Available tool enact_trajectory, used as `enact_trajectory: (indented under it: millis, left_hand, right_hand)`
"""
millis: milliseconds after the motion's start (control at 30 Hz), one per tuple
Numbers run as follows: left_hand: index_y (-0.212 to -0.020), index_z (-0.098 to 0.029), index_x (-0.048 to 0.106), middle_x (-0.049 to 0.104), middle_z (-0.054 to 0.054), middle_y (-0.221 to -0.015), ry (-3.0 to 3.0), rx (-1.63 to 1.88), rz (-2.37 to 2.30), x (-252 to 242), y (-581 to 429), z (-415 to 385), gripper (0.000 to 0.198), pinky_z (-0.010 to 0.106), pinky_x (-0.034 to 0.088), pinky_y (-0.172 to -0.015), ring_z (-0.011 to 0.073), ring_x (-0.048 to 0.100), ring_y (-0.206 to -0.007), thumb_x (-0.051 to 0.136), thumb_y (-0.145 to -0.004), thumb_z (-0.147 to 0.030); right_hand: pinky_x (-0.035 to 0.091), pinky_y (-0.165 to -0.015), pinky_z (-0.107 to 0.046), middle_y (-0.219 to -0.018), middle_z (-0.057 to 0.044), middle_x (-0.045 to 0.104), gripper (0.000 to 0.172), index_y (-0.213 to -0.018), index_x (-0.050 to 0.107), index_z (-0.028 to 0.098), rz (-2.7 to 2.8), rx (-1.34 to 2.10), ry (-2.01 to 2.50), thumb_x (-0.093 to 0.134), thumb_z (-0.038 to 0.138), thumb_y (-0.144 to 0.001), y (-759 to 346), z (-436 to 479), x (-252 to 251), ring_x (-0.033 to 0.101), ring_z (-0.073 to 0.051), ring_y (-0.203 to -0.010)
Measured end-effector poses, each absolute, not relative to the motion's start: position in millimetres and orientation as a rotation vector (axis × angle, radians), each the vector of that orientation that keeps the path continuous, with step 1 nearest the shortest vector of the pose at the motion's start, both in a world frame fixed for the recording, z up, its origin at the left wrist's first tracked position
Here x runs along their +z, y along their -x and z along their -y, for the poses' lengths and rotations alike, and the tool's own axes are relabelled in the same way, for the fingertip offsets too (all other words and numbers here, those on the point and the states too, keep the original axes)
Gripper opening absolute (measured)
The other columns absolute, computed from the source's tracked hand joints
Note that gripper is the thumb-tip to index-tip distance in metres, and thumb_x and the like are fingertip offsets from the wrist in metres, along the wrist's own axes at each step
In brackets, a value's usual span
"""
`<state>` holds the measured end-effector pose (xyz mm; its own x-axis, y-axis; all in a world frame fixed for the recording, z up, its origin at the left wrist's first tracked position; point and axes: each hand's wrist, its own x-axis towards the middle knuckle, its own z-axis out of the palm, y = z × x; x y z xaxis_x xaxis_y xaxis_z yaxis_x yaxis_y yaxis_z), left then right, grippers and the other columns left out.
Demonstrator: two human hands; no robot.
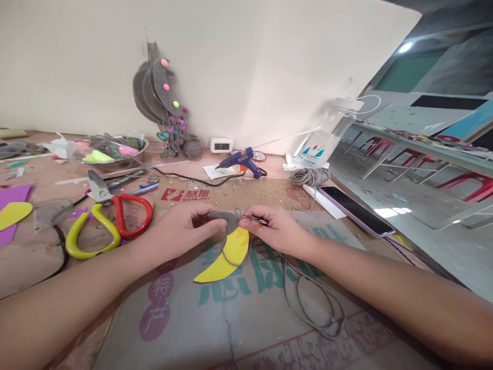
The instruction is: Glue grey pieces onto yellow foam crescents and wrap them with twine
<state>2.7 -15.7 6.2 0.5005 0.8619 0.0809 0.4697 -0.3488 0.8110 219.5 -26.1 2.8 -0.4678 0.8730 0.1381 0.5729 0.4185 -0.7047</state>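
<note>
My left hand pinches the grey, twine-wrapped tip of a yellow crescent-shaped foam piece over a sheet of printed cardboard. My right hand is closed on a strand of grey twine beside that tip. The twine loops loosely over the crescent and trails in coils across the cardboard toward my right arm.
Red and yellow handled scissors lie to the left. A blue glue gun, a twine ball, a phone, a small clock, a metal bowl of scraps and a grey leaf-like decoration stand further back.
</note>
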Motion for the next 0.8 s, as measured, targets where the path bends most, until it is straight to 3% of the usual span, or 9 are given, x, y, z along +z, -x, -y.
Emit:
enact_trajectory:
  millis: [100,267,567,700,800]
  left_hand:
    - [-0.074,-0.018,0.067,0.064,0.001,-0.064,-1.965,0.670,-1.145,6,-3,14,0.026,0.024,0.044,-0.053,0.0153,0.058,-0.060,0.053,-0.074,-0.039]
    - [-0.073,-0.018,0.065,0.064,0.000,-0.065,-1.914,0.663,-1.152,9,-3,14,0.026,0.024,0.044,-0.053,0.0149,0.058,-0.061,0.052,-0.074,-0.041]
    - [-0.075,-0.017,0.063,0.064,0.002,-0.069,-1.872,0.650,-1.103,10,-3,13,0.029,0.024,0.042,-0.056,0.0147,0.057,-0.065,0.050,-0.078,-0.043]
    - [-0.074,-0.017,0.061,0.061,0.001,-0.067,-1.798,0.682,-1.137,9,-3,12,0.027,0.023,0.041,-0.054,0.0140,0.055,-0.063,0.051,-0.077,-0.042]
    - [-0.078,-0.016,0.063,0.062,0.002,-0.069,-1.777,0.708,-1.108,8,-3,12,0.028,0.024,0.042,-0.056,0.0148,0.055,-0.064,0.052,-0.077,-0.041]
  right_hand:
    - [0.034,-0.053,-0.019,-0.064,0.002,0.047,0.032,-0.076,0.058,0.015,2.158,0.844,1.203,0.044,0.042,-0.086,-220,26,2,0.041,-0.008,-0.059]
    - [0.039,-0.056,-0.019,-0.073,-0.001,0.058,0.024,-0.089,0.062,0.016,2.077,0.939,1.184,0.052,0.036,-0.082,-218,26,0,0.047,-0.009,-0.062]
    - [0.037,-0.053,-0.020,-0.067,0.001,0.053,0.022,-0.082,0.059,0.016,2.084,0.878,1.215,0.052,0.037,-0.083,-217,27,0,0.045,-0.009,-0.059]
    - [0.043,-0.065,-0.025,-0.080,-0.002,0.053,0.026,-0.102,0.054,0.016,1.951,0.613,1.232,0.048,0.035,-0.085,-225,14,-1,0.049,-0.013,-0.071]
    - [0.043,-0.081,-0.033,-0.098,-0.007,0.052,0.039,-0.121,0.046,0.016,1.933,0.416,1.246,0.049,0.026,-0.084,-235,-2,-5,0.050,-0.017,-0.086]
